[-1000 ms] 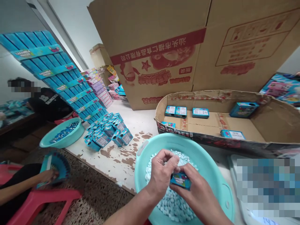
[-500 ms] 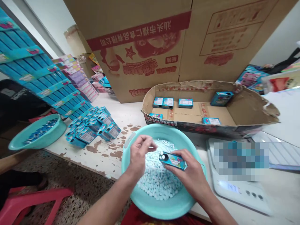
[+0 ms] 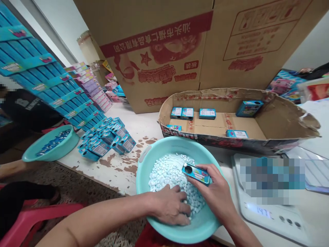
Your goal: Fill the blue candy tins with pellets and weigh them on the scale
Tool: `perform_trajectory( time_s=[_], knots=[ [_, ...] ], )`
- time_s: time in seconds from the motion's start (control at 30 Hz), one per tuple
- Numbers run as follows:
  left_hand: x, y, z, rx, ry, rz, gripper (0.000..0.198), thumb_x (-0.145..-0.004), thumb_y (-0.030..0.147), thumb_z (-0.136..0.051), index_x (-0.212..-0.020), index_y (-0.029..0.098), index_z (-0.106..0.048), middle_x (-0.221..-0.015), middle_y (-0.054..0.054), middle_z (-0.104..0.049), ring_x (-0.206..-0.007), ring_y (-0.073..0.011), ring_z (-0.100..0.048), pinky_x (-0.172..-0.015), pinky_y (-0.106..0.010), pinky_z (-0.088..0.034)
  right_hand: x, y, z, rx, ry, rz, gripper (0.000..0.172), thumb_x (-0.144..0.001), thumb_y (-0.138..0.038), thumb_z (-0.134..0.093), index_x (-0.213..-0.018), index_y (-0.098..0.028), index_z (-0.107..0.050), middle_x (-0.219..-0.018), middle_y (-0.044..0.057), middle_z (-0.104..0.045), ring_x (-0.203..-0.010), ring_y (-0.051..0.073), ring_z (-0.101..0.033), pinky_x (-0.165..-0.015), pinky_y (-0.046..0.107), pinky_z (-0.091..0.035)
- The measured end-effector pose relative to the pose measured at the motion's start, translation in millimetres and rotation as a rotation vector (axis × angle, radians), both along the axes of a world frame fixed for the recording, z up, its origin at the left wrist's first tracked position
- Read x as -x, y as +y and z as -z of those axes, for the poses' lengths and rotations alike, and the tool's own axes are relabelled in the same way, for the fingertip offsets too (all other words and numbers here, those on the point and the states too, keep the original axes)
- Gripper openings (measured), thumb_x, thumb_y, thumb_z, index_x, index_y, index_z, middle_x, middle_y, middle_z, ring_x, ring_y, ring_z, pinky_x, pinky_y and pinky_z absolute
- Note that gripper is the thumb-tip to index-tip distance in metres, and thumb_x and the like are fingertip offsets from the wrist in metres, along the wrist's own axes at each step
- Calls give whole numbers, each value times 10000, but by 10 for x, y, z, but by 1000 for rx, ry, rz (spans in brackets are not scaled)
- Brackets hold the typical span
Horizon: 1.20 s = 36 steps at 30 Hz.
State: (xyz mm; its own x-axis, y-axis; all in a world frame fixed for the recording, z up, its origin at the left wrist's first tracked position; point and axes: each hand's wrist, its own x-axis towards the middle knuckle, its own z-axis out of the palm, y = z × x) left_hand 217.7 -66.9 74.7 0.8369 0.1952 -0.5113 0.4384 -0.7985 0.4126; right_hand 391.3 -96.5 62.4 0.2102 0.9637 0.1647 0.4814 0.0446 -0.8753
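Two bare hands are at the green basin [image 3: 142,178]. Left hand [image 3: 173,206]: lowered onto the white candies [image 3: 166,166] since half a second ago, when it was raised with thumb and fingers drawn together; the fingers are now parted and bent down. Whether it grips any candy cannot be told, the tips being partly hidden. Right hand [image 3: 217,187]: closed about the small blue box [image 3: 196,175], thumb on one side and fingers on the other, as before. The box is tilted above the candies, its round dark hole turned toward the basin's middle. Just beside the basin, the scale [image 3: 272,219] carries a blurred load. Farther back, six blue boxes lie in the cut-down carton [image 3: 280,116], in the same places as before. The cluster of boxes [image 3: 102,139] on the table [image 3: 144,125] is likewise undisturbed. Behind stands a large carton [image 3: 167,51].
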Motion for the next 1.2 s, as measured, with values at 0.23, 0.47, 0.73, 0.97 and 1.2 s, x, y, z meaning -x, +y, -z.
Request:
perform_trajectory(
  time_s=[0.23,0.47,0.73,0.97,1.2],
  knots=[
    [305,97,-30,-61,221,-77,310,-807,401,-499,-996,222,-668,-1009,-116,-639,-789,-267,-633,-600,-340,-467,-10,4,7,24,-34,5,297,-756,-467,-668,-923,-227,-616,-907,27,-609,-857,218,-595,-733,319,-463],
    [317,272,108,144,-202,-776,150,-763,279,-515,-670,181,-580,-632,-14,-591,-612,-162,-565,-540,-243,-398,-5,-108,-144,3,35,-13,270,-750,-391,-712,-939,-236,-598,-920,16,-590,-858,203,-586,-744,307,-463],
    [-56,306,-213,993,-1237,-1724,315,-679,411,-698,-723,187,-481,-615,47,-536,-445,-57,-469,-348,-145,-279,165,-78,-86,87,-91,-140,282,-687,-171,-735,-926,-217,-592,-905,24,-588,-864,219,-580,-738,328,-462],
    [-266,270,-187,899,-1450,-1645,297,-746,355,-678,-634,171,-473,-578,52,-514,-578,-88,-546,-536,-194,-453,338,-42,-126,137,-140,-174,296,-675,-153,-725,-922,-218,-575,-902,22,-589,-855,224,-590,-726,341,-471],
    [-253,246,-204,806,-1443,-1588,255,-783,351,-649,-670,168,-512,-621,44,-546,-516,-74,-529,-532,-210,-433,371,-42,-180,93,-166,-218,323,-635,-112,-749,-897,-204,-584,-867,16,-588,-851,225,-580,-713,333,-458]
  ],
)
